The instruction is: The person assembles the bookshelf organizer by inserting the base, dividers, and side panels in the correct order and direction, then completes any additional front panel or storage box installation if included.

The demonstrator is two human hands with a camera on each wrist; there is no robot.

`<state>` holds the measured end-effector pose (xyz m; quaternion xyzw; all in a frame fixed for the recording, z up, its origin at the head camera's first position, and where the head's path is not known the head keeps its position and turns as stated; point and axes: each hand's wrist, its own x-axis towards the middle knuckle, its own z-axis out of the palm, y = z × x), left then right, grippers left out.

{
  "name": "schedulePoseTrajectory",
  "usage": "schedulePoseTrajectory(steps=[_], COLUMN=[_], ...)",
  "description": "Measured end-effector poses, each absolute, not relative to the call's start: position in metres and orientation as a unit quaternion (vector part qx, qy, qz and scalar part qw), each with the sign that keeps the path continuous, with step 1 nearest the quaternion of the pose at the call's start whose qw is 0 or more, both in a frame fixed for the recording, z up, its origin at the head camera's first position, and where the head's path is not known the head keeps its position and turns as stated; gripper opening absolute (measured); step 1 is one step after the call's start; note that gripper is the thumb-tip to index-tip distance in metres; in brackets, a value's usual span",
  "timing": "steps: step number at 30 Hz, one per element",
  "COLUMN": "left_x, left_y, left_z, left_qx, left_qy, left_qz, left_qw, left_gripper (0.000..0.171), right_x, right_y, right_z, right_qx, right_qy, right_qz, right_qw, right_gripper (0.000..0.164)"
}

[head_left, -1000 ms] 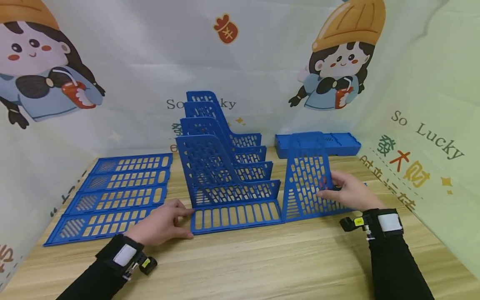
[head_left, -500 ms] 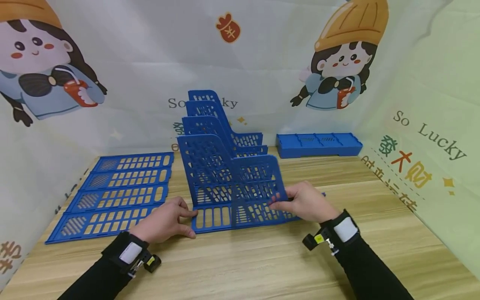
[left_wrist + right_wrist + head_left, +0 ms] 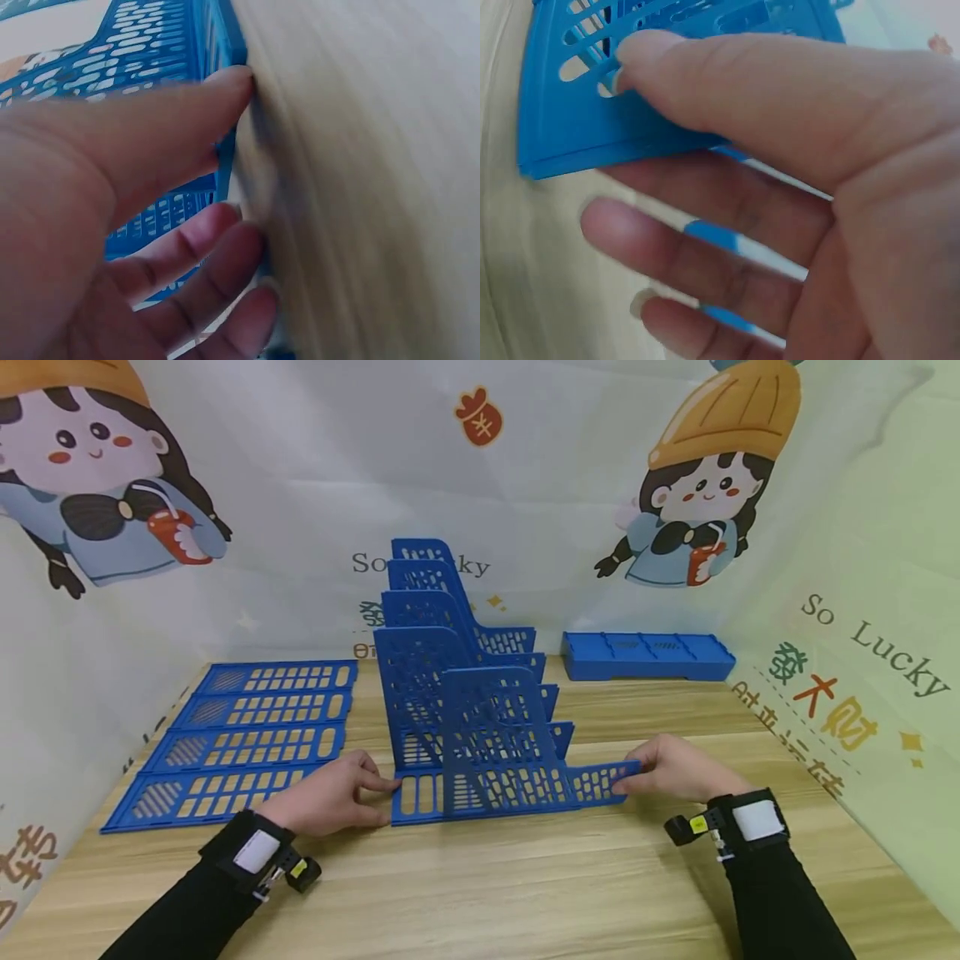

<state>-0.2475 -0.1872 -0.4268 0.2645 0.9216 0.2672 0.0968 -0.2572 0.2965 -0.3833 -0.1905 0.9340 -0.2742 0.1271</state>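
Note:
A blue magazine file rack (image 3: 416, 643) has several perforated upright dividers standing one behind another. My left hand (image 3: 330, 797) holds the front left corner of its slotted base (image 3: 420, 818), thumb and fingers at the edge. In the left wrist view, the thumb presses that blue edge (image 3: 232, 45). A separate perforated divider panel (image 3: 456, 718) stands upright along the front of the base. My right hand (image 3: 678, 770) pinches its low right end. In the right wrist view, the thumb lies over the panel's holes (image 3: 592, 127), and the other fingers are behind or below it.
Several flat slotted blue panels (image 3: 243, 756) lie side by side on the table at left. A long blue box-like part (image 3: 648, 658) sits at the back right, near the printed cloth backdrop (image 3: 570, 460). Wood-grain tabletop (image 3: 487, 893) extends in front of the rack.
My right hand has brought the divider panel leftward to the front of the rack, then shifted its hold to the low right end. The left hand stays at the base corner.

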Motion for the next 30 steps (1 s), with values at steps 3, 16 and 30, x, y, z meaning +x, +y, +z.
schedulePoseTrajectory(steps=[3,16,30], left_x=[-0.248,-0.244,-0.243], left_y=[-0.182,-0.172,-0.176], left_z=[-0.427,-0.426,-0.423], left_qx=[0.268,0.238,0.247], left_qy=[0.928,0.944,0.931], left_qz=[0.247,0.221,0.257], left_qw=[0.074,0.050,0.076], left_gripper=[0.049,0.038,0.031], right_x=[-0.260,-0.257,-0.263], right_y=[0.306,0.262,0.256], right_z=[-0.387,-0.397,-0.411], right_qx=[-0.189,-0.244,-0.280], right_qy=[0.929,0.931,0.910], right_qz=[-0.289,-0.259,-0.288], right_qw=[0.131,0.077,0.103], right_gripper=[0.021,0.036,0.012])
